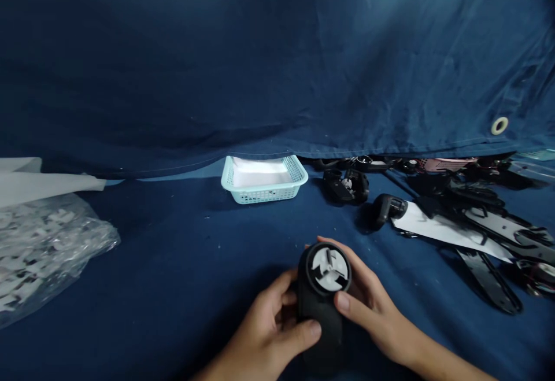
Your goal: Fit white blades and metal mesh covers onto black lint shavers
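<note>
Between my two hands is a black plastic housing (321, 317), long with a round end. A white three-armed insert (330, 269) sits in the ring at that end, facing up. My left hand (275, 332) grips the housing from the left, its thumb across the front. My right hand (368, 300) wraps the round end from the right, with the thumb just below the ring. The lower end of the housing is dark and hard to make out.
A light-blue basket (264, 196) with white lining stands ahead. A clear bag of white parts (56, 248) lies left. To the right are a black housing (346, 186), a black bent part (385, 210) and a pile of black and white parts (489, 225). A blue curtain (260, 63) hangs behind.
</note>
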The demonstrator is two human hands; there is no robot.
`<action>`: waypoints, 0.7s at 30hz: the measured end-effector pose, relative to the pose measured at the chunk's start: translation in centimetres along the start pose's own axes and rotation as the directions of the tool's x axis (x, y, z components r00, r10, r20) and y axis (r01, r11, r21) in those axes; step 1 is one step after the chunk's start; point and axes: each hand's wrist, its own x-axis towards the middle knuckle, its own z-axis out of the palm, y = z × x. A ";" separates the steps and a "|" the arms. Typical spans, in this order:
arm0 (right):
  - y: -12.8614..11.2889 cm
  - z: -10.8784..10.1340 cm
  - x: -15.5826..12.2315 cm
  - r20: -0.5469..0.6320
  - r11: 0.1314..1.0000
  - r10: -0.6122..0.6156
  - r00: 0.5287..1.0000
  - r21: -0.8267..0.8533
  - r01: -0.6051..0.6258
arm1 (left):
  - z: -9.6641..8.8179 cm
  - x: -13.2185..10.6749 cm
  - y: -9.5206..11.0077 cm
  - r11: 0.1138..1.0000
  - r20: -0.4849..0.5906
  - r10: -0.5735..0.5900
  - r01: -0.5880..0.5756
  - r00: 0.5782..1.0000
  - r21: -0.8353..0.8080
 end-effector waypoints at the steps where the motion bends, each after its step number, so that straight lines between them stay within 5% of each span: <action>1: 0.2 0.0 0.2 -0.024 0.999 0.021 0.999 0.038 -0.020 | 0.0 0.1 0.0 0.997 -0.017 -0.045 0.044 0.999 -0.059; 6: 1.4 -0.1 0.9 -0.078 0.984 0.091 0.993 0.159 -0.078 | -0.1 0.6 0.4 0.966 -0.063 -0.227 0.217 0.972 -0.137; 10: 1.6 -0.1 1.3 -0.136 0.983 0.124 0.983 0.154 -0.103 | -0.1 0.9 0.8 0.956 -0.017 -0.285 0.283 0.958 -0.078; 12: 1.6 0.0 1.3 -0.144 0.982 0.127 0.981 0.161 -0.103 | -0.4 0.8 0.7 0.960 -0.099 -0.276 0.278 0.956 0.009; 14: 1.3 0.0 1.2 -0.139 0.981 0.130 0.982 0.163 -0.107 | -0.9 0.7 0.6 0.956 -0.266 -0.147 0.206 0.953 0.210; 16: 1.0 0.2 1.1 -0.101 0.982 0.128 0.987 0.152 -0.111 | -1.5 0.4 0.5 0.852 -0.333 0.151 0.048 0.931 0.521; 18: 0.6 0.6 1.0 -0.023 0.984 0.116 0.993 0.142 -0.111 | -2.0 0.0 0.5 0.627 -0.207 0.439 -0.133 0.874 0.768; 21: 0.0 1.1 0.9 0.070 0.984 0.097 0.993 0.144 -0.106 | -2.4 -0.4 0.5 0.364 0.041 0.589 -0.310 0.807 0.878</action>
